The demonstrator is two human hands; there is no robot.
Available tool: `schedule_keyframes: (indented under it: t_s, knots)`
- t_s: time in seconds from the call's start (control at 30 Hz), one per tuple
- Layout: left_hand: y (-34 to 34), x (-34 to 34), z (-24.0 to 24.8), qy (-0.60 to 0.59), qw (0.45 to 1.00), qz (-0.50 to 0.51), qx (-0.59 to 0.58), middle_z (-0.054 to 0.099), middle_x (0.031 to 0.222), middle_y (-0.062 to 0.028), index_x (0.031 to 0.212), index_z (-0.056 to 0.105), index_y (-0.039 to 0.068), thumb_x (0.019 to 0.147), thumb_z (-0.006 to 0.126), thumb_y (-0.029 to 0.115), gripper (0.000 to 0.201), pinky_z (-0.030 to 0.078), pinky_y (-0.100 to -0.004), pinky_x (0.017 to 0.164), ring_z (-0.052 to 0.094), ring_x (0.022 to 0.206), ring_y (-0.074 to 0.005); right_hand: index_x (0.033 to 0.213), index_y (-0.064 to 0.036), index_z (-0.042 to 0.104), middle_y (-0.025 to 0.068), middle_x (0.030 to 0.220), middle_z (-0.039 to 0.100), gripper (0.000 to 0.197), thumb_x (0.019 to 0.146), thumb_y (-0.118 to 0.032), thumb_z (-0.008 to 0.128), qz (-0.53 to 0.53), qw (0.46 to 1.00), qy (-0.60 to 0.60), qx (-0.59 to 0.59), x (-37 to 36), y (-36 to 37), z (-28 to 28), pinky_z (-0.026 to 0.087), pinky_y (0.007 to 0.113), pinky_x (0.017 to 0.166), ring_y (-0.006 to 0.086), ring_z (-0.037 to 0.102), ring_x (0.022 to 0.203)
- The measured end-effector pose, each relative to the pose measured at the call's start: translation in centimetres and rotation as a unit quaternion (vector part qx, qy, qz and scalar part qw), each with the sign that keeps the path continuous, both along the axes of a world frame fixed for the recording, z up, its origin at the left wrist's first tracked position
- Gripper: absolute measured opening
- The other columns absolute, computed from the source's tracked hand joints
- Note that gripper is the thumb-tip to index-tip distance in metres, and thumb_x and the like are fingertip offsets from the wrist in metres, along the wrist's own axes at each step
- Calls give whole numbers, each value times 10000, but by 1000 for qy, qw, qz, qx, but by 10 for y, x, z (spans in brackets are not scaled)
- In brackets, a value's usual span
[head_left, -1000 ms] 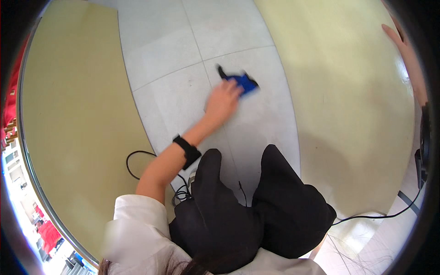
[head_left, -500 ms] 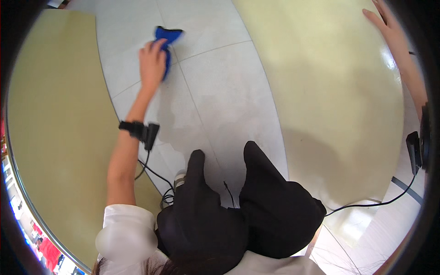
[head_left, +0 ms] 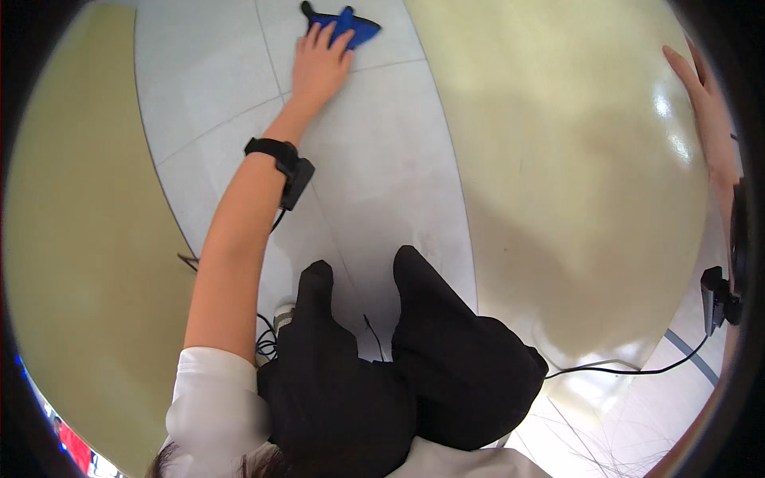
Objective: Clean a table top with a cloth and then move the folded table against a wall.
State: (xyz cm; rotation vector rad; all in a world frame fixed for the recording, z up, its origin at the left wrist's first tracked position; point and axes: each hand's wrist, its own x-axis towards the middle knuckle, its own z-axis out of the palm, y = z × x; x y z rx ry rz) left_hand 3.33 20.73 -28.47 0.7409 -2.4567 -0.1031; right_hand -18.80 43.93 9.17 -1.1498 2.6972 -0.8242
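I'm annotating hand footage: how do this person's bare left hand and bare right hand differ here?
The bare left hand has its fingers on a blue cloth with black edging; the bare right hand shows no cloth. The left hand is over the grey tiled floor, the right hand at the glossy pale yellow surface's edge. Both arms wear black devices with cables.

White short-sleeved shirt, plain, wide cuff. Trousers: black, loose, no markings visible. Left-arm strap: black, flat, carries a boxy black module, thin black cable out the bottom. Right-arm unit: black, half lost in the fisheye rim, with angular black block and its own black lead. Shoe: light with a grey band, mostly hidden. Dark hair strands at lower edge.
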Motion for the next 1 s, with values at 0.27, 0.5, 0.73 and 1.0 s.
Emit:
schedule_keyframes:
  t_s: [0.27,0.5,0.73,1.0]
  knots:
    - [140,-3,7,-28,970,-208,119,463,1289,-126,1175,548,123,746,596,185,435,272,-483,1044,341,1267,-332,1311,-13,434,90,1305,472,539,876,-305,560,84,991,93,42,-6,-1,7,301,262,1005,159,444,1185]
    - [260,46,2,-51,921,-365,128,447,1306,-116,1188,531,110,733,565,135,457,306,-467,1031,351,1266,-299,1359,-19,233,202,1318,402,610,842,-174,517,118,986,65,96,41,-18,17,325,396,1007,295,435,1178]
    - [229,37,6,-15,910,-349,225,453,1285,-153,1201,512,84,705,531,-40,511,372,-396,999,425,1182,-332,1357,-102,305,164,1308,417,533,853,-164,469,60,982,125,130,58,-20,12,311,404,1027,270,420,1197]
    - [124,9,8,78,979,-121,145,482,1265,-119,1150,562,88,795,543,69,356,403,-397,952,444,1150,-326,1359,-113,308,163,1329,396,535,856,-189,474,236,951,-95,175,-121,-19,58,308,422,1026,283,412,1194]
